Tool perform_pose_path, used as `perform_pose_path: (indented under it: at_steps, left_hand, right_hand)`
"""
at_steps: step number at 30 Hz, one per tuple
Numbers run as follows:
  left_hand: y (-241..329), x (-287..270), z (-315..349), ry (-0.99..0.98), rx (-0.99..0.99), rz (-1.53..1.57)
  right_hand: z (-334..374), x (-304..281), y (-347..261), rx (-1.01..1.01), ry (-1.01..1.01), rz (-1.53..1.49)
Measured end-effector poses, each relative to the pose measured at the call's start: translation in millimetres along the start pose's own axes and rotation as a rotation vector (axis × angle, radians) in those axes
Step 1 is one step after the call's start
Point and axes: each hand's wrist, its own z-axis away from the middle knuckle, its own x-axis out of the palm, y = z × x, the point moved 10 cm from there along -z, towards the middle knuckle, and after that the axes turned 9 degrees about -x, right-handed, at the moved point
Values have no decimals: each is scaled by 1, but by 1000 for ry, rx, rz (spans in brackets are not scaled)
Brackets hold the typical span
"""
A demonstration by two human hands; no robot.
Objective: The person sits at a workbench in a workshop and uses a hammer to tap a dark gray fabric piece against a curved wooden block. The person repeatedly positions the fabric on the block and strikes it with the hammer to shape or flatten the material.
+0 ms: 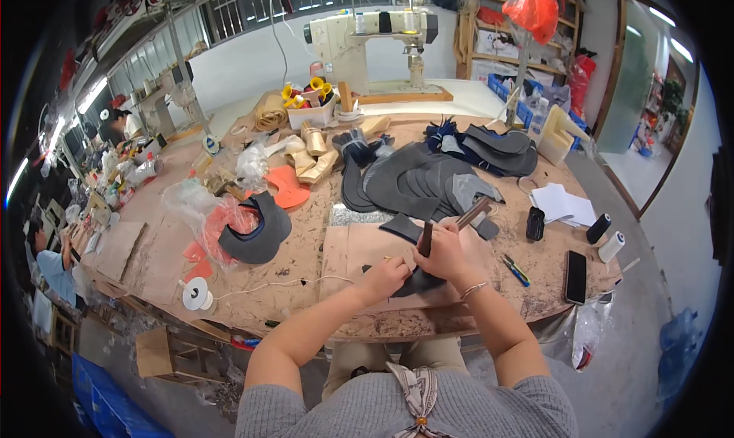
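Head view: the person is sitting at a worn workbench (306, 231). The left hand (384, 276) is pressing down on a dark grey leather piece (417, 283), fingers bent and closed on its edge. The piece is lying flat on a brown board (359, 251), right in front of the person, near the bench's front edge. The right hand (443, 254) is clamped around the handle of a small hammer (453, 225), w/ the head pointing up-right, above the piece. The two hands are close together, nearly touching. Behind them a stack of grey cut pieces (417, 178) is spreading over the bench centre. On the right, well apart, a black phone (575, 276) & two thread spools (604, 235) are lying. At the back a white sewing machine (367, 33) is standing.
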Motion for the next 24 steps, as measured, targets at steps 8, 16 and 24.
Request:
perform_pose_path:
  at_steps: [8,16,24]
  left_hand:
    - [10,12,-10,117,-219,-37]
    - [-4,0,5,81,-116,120]
    - [-3,3,4,109,-194,77]
  right_hand:
    - [8,-19,4,19,213,133]
    - [2,-61,-23,16,451,118]
    - [-1,-56,-21,-108,286,206]
